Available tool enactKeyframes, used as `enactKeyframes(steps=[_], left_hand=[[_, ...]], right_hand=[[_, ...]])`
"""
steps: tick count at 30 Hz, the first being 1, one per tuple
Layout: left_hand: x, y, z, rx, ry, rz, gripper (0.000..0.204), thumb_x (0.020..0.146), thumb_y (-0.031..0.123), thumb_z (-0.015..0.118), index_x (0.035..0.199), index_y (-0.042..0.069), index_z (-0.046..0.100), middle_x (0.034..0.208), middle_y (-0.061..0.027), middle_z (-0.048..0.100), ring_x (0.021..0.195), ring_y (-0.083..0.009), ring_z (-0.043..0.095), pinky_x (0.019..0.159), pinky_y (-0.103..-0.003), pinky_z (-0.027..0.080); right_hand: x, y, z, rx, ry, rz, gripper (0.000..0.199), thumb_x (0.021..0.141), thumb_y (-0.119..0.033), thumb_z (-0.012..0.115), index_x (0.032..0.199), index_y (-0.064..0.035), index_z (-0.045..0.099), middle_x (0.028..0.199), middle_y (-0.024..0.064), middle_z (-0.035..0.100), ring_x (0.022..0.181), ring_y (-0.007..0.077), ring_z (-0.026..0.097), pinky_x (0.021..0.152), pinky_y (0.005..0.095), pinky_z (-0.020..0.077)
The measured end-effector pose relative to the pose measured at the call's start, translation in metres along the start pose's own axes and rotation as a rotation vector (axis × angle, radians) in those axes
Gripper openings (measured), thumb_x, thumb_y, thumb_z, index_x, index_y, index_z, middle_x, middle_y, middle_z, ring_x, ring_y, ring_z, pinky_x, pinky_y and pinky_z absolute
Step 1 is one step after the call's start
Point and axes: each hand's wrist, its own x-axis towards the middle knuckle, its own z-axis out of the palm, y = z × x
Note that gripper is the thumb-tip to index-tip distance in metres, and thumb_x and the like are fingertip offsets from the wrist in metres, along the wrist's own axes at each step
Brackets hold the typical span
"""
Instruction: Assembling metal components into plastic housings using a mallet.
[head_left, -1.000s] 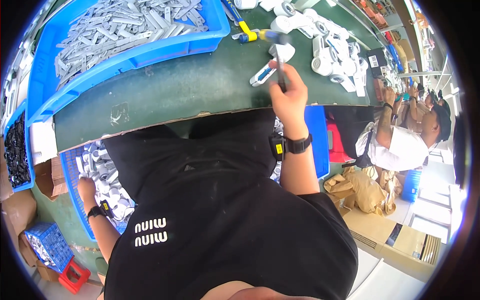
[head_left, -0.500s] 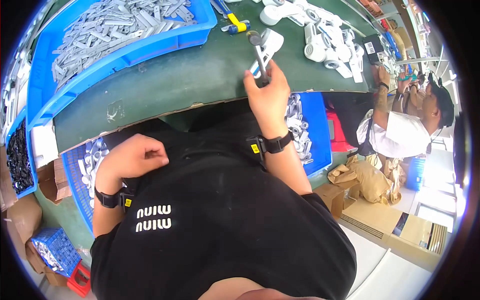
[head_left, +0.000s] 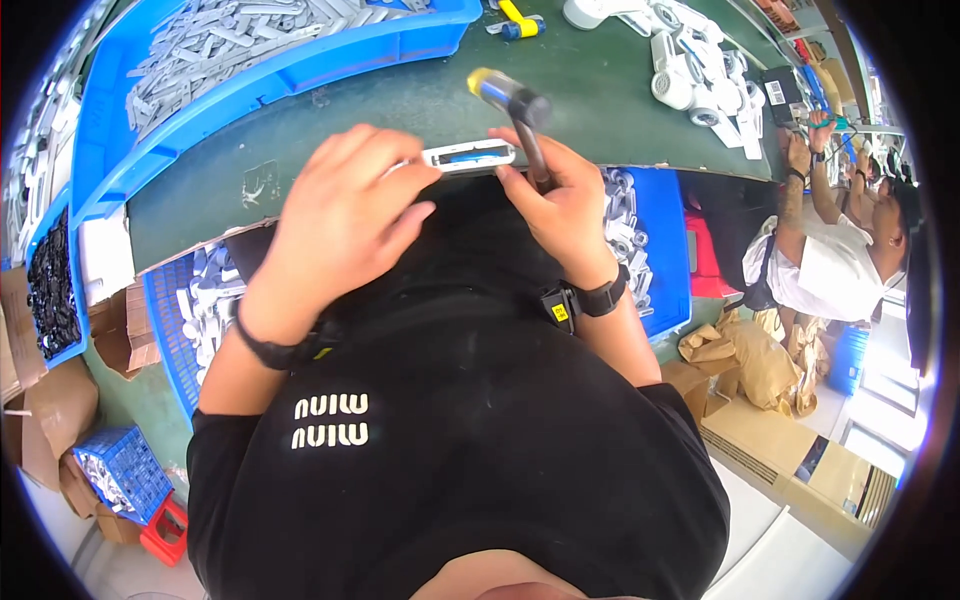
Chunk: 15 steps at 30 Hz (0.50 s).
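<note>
A white plastic part (head_left: 433,156), long and narrow with a blue strip inside its slot, spans the gap between my hands at the table's front edge. My left hand (head_left: 345,215), slightly blurred, has its curled fingers at the part's left end, with the thumb held lower and apart. Closed around a small mallet (head_left: 534,160), my right hand (head_left: 565,205) also pinches the right end of the part. The mallet's head, yellow at one end and black at the other, sticks up above the hand and is smeared by motion.
A blue bin (head_left: 290,80) of grey strips stands at the left on the green table (head_left: 400,105). A yellow-and-blue tool (head_left: 522,27) and a pile of white parts (head_left: 700,75) lie farther off. Blue crates (head_left: 660,250) sit below the edge. At right, a co-worker (head_left: 825,245) works.
My left hand has risen from beside my body to the part. My right hand has drawn the white part and mallet nearer, and the part has turned sideways.
</note>
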Motion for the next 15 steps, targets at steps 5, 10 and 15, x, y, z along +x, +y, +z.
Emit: enactKeyframes(steps=[5,10,15], left_hand=[[0.012,0.01,0.047,0.233,0.076,-0.259,0.042,0.081,0.011,0.087,0.12,0.005,0.071,0.11,-0.0124,0.071,0.103,-0.0356,0.07,0.09,-0.045,0.055],[0.021,-0.02,0.053,0.487,0.015,-0.224,0.014,0.084,0.012,0.077,0.093,0.008,0.068,0.091,-0.0064,0.067,0.092,-0.0252,0.071,0.083,-0.04,0.054],[0.031,-0.02,0.049,0.401,-0.109,-0.278,0.029,0.084,0.008,0.081,0.112,0.007,0.073,0.098,-0.01,0.07,0.098,-0.0322,0.069,0.088,-0.045,0.055]], right_hand=[[0.027,-0.012,0.024,0.069,-0.129,0.087,0.034,0.094,-0.003,0.081,0.128,-0.0042,0.079,0.094,0.0002,0.078,0.078,0.0038,0.059,0.069,0.0254,0.0504],[0.043,0.011,0.033,0.178,-0.146,0.083,0.033,0.093,-0.006,0.083,0.126,-0.0035,0.079,0.096,0.002,0.079,0.082,0.0056,0.063,0.075,0.025,0.0527],[0.05,0.011,0.024,0.046,-0.288,0.156,0.039,0.09,-0.006,0.084,0.128,-0.0026,0.077,0.09,-0.0001,0.075,0.077,0.0078,0.067,0.07,0.0262,0.0549]])
